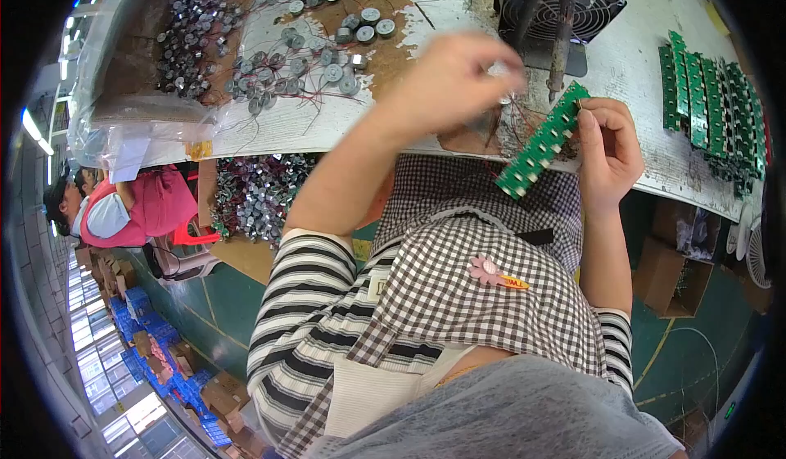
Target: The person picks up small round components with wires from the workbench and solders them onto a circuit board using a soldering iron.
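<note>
My right hand [610,144] pinches the upper end of a long green circuit board strip [540,144] between thumb and fingers. The strip slants over the table's front edge, with small pale parts along it. My left hand [463,78], smeared by motion, is curled left of the board's top end. Between its fingers shows a small shiny motor [498,70], partly hidden and blurred. Thin red wires [514,119] lie just below that hand, beside the board. A dark stand with a metal rod [562,45] rises just beyond the board.
Loose silver motors [332,74] with red wires spread over the back left of the worn table [278,135]. More fill a box [192,37] and a lower carton [262,197]. A black fan [557,17] stands behind; stacked green boards [708,103] lie right. Another person [135,209] sits left.
</note>
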### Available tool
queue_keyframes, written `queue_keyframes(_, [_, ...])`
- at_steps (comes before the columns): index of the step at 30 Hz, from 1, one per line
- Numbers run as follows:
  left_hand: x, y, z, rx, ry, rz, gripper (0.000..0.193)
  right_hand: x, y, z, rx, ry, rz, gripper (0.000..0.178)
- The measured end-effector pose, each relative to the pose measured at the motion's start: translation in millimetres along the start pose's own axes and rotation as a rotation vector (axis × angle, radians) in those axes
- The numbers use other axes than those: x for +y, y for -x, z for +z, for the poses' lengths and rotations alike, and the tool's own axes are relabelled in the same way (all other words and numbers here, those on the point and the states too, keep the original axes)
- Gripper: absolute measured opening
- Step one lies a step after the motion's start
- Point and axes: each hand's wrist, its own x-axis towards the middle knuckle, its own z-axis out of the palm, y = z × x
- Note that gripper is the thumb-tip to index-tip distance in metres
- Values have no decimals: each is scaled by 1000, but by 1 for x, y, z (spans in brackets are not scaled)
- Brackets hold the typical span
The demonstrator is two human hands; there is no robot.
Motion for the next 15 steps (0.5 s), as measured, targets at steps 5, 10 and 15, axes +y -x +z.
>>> queue_keyframes(5, [-39,-30,-92,376,-503,124,19,-2,2,7,-3,-130,129,0])
queue_keyframes(10, [-146,-85,-92,299,-959,-158,17,1,-1,7,6,-93,154,1])
queue_keyframes(15, [-193,-69,-116,506,-673,30,19,-7,-1,12,-32,-130,165,1])
